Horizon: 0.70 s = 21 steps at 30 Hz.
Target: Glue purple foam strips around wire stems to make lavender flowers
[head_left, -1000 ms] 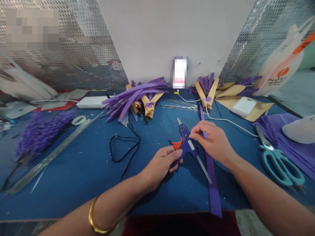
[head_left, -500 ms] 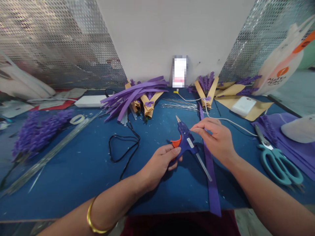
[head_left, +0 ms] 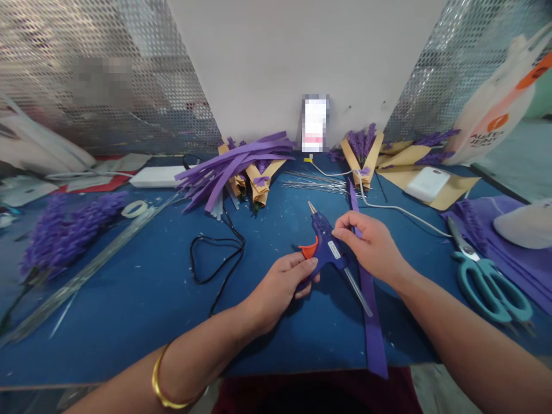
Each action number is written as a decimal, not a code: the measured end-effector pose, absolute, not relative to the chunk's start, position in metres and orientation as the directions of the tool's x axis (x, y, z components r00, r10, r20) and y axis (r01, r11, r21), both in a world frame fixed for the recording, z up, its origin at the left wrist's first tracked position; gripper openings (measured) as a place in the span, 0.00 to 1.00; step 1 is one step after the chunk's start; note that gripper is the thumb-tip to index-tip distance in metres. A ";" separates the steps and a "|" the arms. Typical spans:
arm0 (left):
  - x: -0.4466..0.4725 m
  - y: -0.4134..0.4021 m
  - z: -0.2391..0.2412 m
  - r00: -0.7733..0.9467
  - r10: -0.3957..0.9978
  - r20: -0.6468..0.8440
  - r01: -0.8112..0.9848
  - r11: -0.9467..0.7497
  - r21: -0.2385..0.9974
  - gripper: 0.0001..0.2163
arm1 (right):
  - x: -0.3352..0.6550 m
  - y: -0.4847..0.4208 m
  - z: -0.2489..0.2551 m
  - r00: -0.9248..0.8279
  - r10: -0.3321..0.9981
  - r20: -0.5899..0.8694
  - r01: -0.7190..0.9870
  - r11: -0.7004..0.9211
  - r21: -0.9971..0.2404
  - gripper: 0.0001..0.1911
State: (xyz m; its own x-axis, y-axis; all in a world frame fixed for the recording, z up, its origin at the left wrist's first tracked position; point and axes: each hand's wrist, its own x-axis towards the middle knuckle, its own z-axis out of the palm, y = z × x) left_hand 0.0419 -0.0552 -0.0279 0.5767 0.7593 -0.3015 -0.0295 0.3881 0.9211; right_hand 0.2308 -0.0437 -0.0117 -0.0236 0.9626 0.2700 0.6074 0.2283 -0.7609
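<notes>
My left hand is wrapped round the handle of a dark blue hot glue gun with an orange trigger. Its metal nozzle points up and away from me, and a clear glue stick sticks out of the back. The fingers of my right hand are pinched together at the right side of the gun's barrel. Whether anything small is between those fingertips I cannot make out. Under my right hand, a long purple strip lies lengthwise on the blue table.
Purple strips and paper-wrapped lavender bunches lie at the back, near thin wires and a propped phone. Teal-handled scissors and purple sheets are at right. Loose lavender and a black cord lie left.
My right hand has shifted slightly, its fingertips moving left and a little down against the glue gun's barrel. My left hand and the gun have hardly moved.
</notes>
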 end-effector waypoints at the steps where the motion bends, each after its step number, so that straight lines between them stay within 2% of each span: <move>1: 0.042 -0.055 -0.028 0.576 0.759 -0.304 -0.031 0.392 0.919 0.14 | 0.231 -0.043 -0.012 -0.009 0.968 0.253 0.577 0.211 -0.789 0.08; 4: 0.042 -0.054 -0.027 0.577 0.753 -0.316 -0.024 0.402 0.915 0.14 | 0.234 -0.042 -0.012 0.084 0.964 0.254 0.476 0.185 -0.860 0.09; 8: 0.042 -0.054 -0.026 0.571 0.753 -0.327 -0.035 0.420 0.907 0.14 | 0.237 -0.041 -0.011 0.136 0.949 0.283 0.429 0.201 -0.880 0.09; 13: 0.042 -0.054 -0.025 0.553 0.763 -0.335 -0.056 0.435 0.898 0.13 | 0.236 -0.044 -0.006 0.049 0.942 0.331 0.565 0.247 -0.787 0.09; 17: 0.042 -0.053 -0.026 0.555 0.763 -0.332 -0.056 0.432 0.900 0.13 | 0.235 -0.045 -0.006 -0.001 0.934 0.356 0.595 0.287 -0.751 0.11; 21: 0.042 -0.053 -0.026 0.552 0.761 -0.341 -0.046 0.436 0.899 0.14 | 0.234 -0.046 -0.008 -0.042 0.914 0.404 0.641 0.335 -0.691 0.07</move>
